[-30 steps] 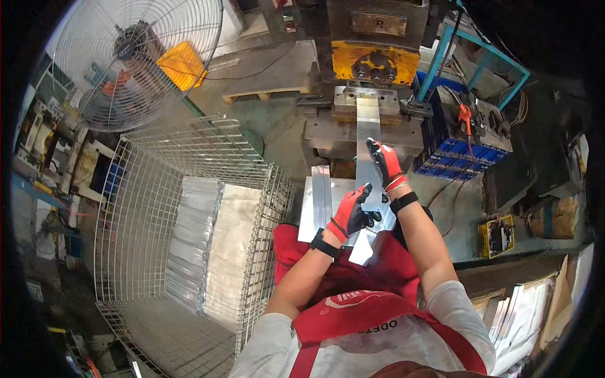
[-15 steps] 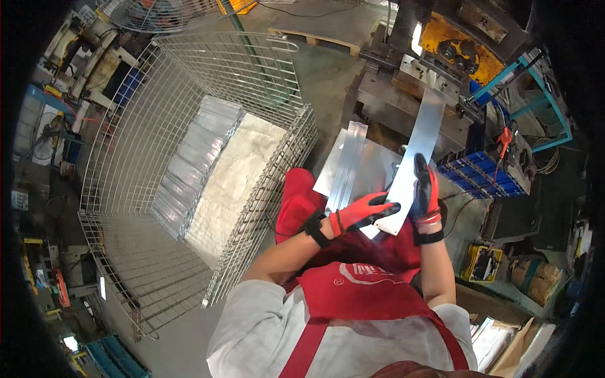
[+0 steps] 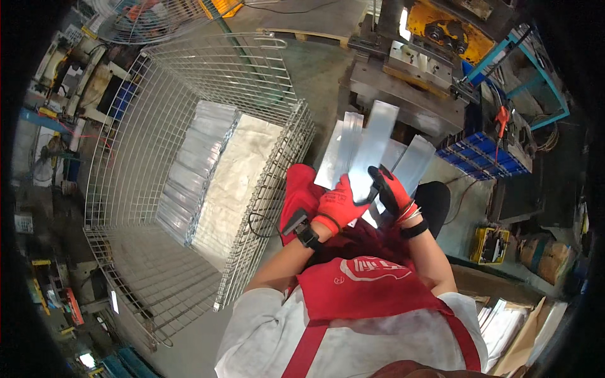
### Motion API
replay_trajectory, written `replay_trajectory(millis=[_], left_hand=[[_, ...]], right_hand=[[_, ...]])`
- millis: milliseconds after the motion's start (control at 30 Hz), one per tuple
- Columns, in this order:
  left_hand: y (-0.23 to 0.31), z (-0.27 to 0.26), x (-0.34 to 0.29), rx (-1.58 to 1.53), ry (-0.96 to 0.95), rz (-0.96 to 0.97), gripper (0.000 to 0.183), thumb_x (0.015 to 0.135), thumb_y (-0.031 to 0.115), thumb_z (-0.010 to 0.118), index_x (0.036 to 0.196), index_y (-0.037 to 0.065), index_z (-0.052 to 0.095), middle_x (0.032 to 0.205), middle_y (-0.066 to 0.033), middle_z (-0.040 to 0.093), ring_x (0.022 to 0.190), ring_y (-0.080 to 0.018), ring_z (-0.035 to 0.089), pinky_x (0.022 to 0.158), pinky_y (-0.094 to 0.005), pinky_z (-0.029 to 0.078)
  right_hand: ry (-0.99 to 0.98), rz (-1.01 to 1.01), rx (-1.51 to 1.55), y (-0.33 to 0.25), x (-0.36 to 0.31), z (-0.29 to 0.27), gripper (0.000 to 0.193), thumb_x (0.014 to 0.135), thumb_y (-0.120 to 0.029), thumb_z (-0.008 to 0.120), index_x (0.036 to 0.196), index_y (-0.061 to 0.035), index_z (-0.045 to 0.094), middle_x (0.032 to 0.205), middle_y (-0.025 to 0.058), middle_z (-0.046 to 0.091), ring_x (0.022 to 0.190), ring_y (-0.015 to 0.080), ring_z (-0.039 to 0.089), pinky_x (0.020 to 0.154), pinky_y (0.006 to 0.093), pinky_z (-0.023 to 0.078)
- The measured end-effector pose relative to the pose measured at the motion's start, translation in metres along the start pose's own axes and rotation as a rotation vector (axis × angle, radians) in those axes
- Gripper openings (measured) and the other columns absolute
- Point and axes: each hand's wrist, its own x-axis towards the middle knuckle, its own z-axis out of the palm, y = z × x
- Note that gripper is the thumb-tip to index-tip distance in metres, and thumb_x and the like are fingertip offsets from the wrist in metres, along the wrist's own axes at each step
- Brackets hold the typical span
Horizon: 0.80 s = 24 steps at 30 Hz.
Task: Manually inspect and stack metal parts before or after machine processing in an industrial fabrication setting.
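Where right hand [image 3: 392, 192] overlaps, strip [image 3: 377, 135] partly hidden, fan [image 3: 151, 20] cropped

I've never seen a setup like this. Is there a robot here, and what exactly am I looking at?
No robot: these are a person's own hands, in red-and-black gloves. The camera sits on the person's head, looking down; its very wide lens bends straight edges. The left hand and right hand hold the near end of a flat metal strip. To its left lies a ribbed metal strip, and to its right another strip. Beyond them stands a heavy machine. On the person's left, a wire-mesh cage contains metal profiles.
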Motion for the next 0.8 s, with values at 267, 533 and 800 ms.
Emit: replay_trajectory(millis=[267,533,800], left_hand=[[-0.034,0.029,0.034,0.302,-0.066,-0.162,0.08,0.06,0.048,0.063,0.109,-0.003,0.026,0.092,-0.0199,0.047,0.073,-0.0298,0.056,0.062,-0.0403,0.045],[-0.046,0.033,0.037,0.44,-0.201,-0.256,0.11,0.056,0.052,0.064,0.13,-0.001,0.002,0.102,-0.023,0.043,0.083,-0.0301,0.053,0.065,-0.0381,0.046],[0.015,0.046,0.014,0.405,-0.308,0.161,0.067,0.062,0.053,0.058,0.103,0.003,0.041,0.097,-0.0183,0.051,0.084,-0.0314,0.054,0.068,-0.0416,0.043]], right_hand=[[0.151,0.031,0.196,0.034,-0.012,-0.056,0.031,0.085,-0.018,0.045,0.11,-0.0003,0.049,0.103,0.0063,0.054,0.096,0.0134,0.049,0.082,0.0241,0.036],[0.346,-0.173,-0.455,0.01,-0.05,-0.087,0.027,0.083,-0.017,0.044,0.099,-0.001,0.056,0.083,0.007,0.06,0.071,0.0137,0.055,0.065,0.0248,0.043],[0.436,-0.226,-0.531,0.029,-0.059,-0.101,0.022,0.082,-0.012,0.044,0.096,-0.0001,0.056,0.084,0.0075,0.058,0.074,0.0143,0.054,0.065,0.0257,0.043]])
